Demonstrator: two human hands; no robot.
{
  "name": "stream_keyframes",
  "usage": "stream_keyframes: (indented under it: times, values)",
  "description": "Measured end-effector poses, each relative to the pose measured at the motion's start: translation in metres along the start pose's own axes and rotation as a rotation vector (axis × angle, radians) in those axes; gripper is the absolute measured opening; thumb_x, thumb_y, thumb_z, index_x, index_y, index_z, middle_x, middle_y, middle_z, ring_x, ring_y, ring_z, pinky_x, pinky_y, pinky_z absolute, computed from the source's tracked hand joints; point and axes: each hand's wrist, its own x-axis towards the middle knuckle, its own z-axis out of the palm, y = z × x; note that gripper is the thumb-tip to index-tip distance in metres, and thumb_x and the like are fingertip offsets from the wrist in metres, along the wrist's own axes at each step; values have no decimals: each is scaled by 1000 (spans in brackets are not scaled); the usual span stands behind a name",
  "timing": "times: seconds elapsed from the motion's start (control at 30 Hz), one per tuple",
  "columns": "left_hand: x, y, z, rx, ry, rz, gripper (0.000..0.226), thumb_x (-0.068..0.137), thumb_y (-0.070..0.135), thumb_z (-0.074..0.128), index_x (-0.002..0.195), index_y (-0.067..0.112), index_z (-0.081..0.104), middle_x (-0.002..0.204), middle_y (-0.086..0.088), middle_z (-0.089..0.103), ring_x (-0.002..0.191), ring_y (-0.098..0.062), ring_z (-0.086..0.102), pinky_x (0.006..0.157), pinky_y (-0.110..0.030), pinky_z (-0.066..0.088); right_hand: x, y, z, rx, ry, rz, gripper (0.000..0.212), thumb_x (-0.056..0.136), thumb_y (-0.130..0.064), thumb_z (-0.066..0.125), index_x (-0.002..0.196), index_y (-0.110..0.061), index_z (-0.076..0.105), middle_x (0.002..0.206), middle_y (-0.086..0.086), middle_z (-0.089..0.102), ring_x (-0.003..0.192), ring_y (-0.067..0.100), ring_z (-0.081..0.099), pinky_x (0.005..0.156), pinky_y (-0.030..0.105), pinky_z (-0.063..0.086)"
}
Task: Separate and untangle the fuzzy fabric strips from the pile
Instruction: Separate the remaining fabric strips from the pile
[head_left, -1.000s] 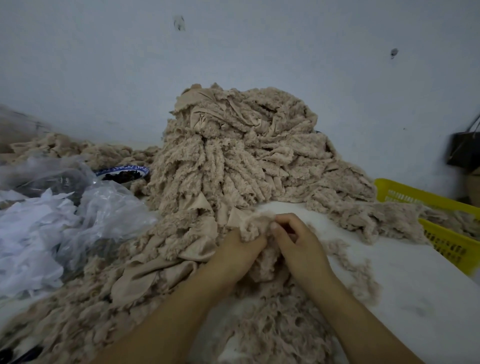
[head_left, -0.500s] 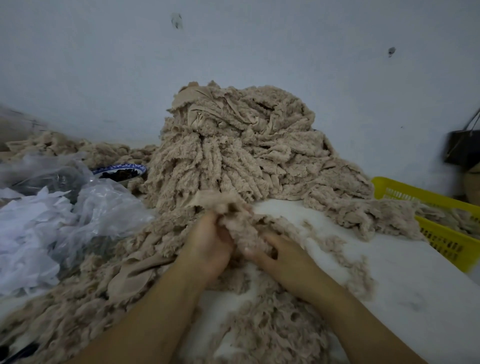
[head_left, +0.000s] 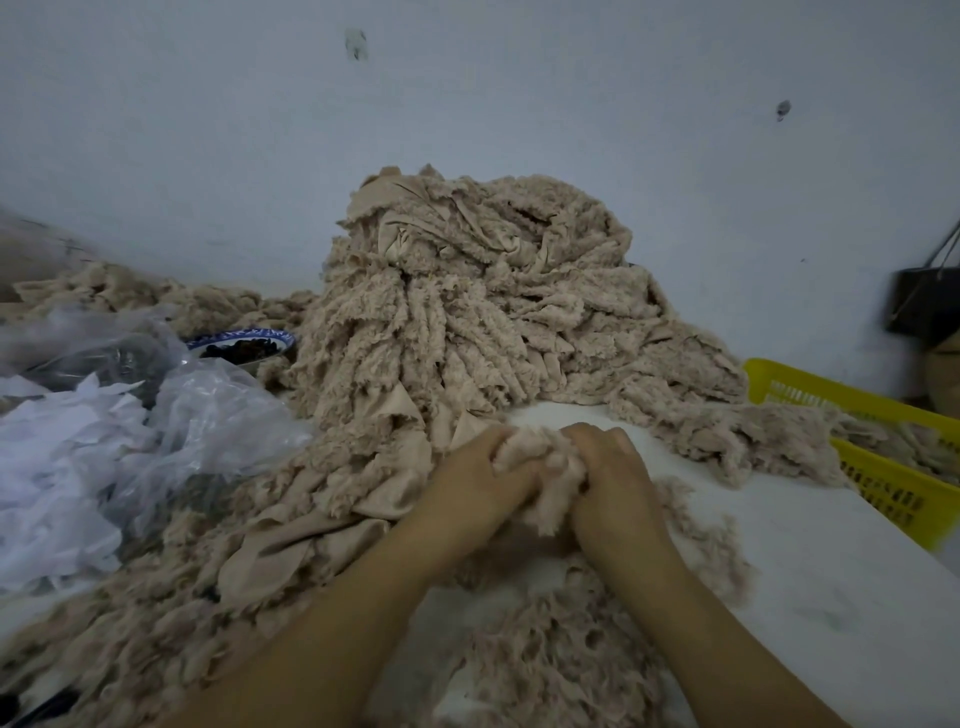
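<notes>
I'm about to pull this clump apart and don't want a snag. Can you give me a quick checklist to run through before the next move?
1. Grip of the left hand on the fuzzy clump: ok, its fingers curl round it.
2. Grip of the right hand on the same clump: ok.
3. Clump free of the big pile: cannot tell, the hands hide its underside.
4. Bare table to the right for laying strips down: ok.
5. The yellow basket has room: ok, only some strips lie in it.
6. The bowl away from the pile: not ok, it sits against the pile's edge, so a tug might shift it.
</notes>
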Motion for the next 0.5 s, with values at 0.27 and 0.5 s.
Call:
stream_keyframes:
  times: [0.27, 0.5]
  values:
    - [2, -6, -25, -563, 47, -161, 23, 91, 37, 66, 104, 21, 75, 97, -10, 77, 89, -26, 74, 78, -38, 58, 0, 15, 1, -65, -79, 83, 11, 97, -28, 58, 89, -20, 62, 76, -13, 43, 83, 15, 44, 74, 37, 44]
    - [7, -5, -30, -894, 128, -281, 31, 99, 7, 38, 104, -2, 66, 91, -20, 75, 82, -28, 74, 61, -36, 62, 1, 8, 1, 105, 86, 71, 20, 94, -9, 55, 77, -14, 45, 85, -2, 48, 83, 21, 47, 72, 39, 44]
